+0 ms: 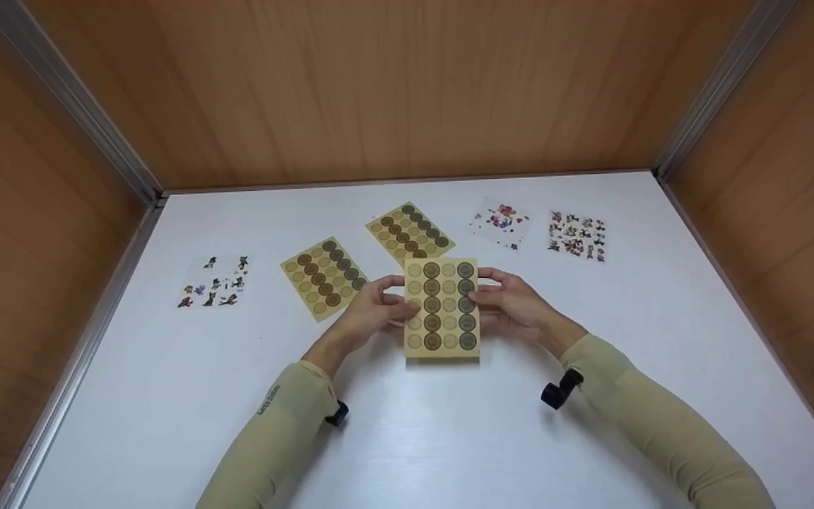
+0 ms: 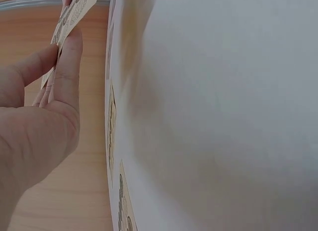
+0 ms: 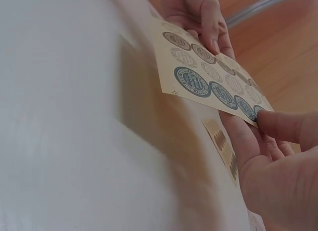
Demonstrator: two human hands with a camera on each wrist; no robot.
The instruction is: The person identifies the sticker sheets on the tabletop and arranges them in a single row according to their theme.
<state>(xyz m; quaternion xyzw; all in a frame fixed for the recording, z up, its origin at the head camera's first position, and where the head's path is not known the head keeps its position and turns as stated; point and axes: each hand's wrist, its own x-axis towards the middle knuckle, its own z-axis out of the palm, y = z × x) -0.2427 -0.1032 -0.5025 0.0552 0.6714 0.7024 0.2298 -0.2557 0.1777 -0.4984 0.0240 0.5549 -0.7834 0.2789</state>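
A tan sheet of round stickers (image 1: 441, 311), printed with pale, brown and dark green circles in columns, is held up above the table between both hands. My left hand (image 1: 372, 309) pinches its left edge, thumb on the printed face and fingers behind. On the opposite edge, my right hand (image 1: 516, 305) pinches the sheet the same way, as the right wrist view also shows with the sticker sheet (image 3: 208, 72) tilted over the table. Parts of the fingers are hidden behind the sheet.
Two similar tan sticker sheets (image 1: 325, 277) (image 1: 407, 232) lie behind the hands on the white table (image 1: 167, 396). Clear sheets with small colourful figures lie at the left (image 1: 216, 283) and back right (image 1: 576, 235). Another clear sticker sheet (image 1: 500, 223) is near them. Wooden panels (image 1: 407, 92) enclose the table.
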